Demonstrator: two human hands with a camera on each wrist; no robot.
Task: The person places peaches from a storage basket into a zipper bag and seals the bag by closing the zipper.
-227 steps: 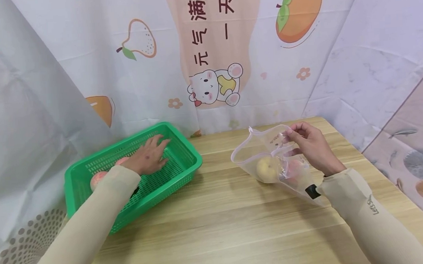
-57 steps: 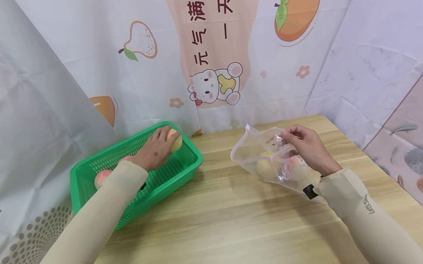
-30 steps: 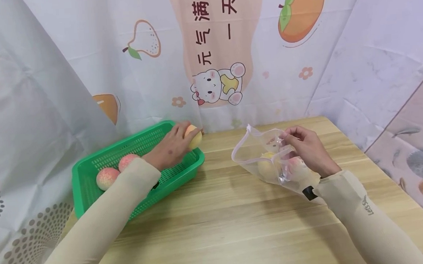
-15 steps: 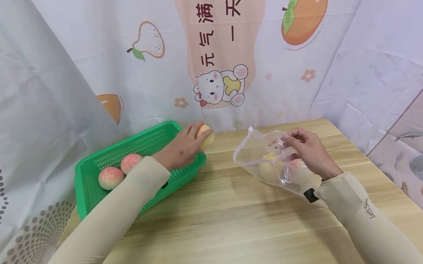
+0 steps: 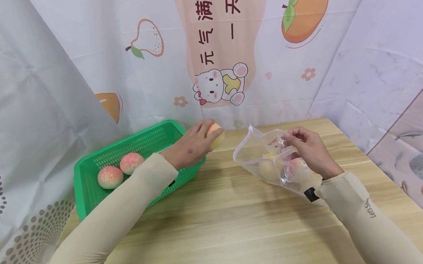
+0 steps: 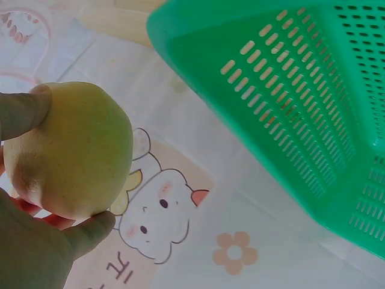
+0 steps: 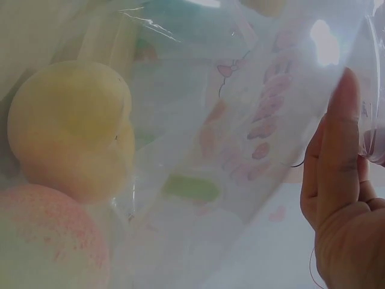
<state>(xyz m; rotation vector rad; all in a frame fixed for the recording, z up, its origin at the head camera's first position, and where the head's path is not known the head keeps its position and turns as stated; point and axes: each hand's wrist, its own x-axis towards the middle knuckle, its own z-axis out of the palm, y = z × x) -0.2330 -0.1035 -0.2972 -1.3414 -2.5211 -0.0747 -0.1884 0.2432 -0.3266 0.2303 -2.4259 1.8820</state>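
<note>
My left hand (image 5: 188, 148) grips a yellow peach (image 5: 217, 136) just past the right end of the green basket (image 5: 78, 192). In the left wrist view, thumb and fingers curl round this peach (image 6: 75, 150). My right hand (image 5: 312, 152) pinches the rim of a clear zip bag (image 5: 246, 165), whose mouth gapes to the left. Inside the bag are a yellow peach (image 7: 69, 123) and a pink-speckled peach (image 7: 51, 244), seen through the film in the right wrist view. Two pink peaches, one (image 5: 110, 177) left of the other (image 5: 131, 163), lie in the basket.
A wooden table (image 5: 218, 236) carries the basket at left and the bag at right. Behind it hangs a printed curtain (image 5: 221, 46). A black strap piece (image 5: 311, 194) sits at my right wrist, beside the bag's lower end.
My left hand, reaching into the basket earlier, has taken hold of the yellow peach, lifted it and carried it right over the basket's end. My right hand stays at the bag's rim.
</note>
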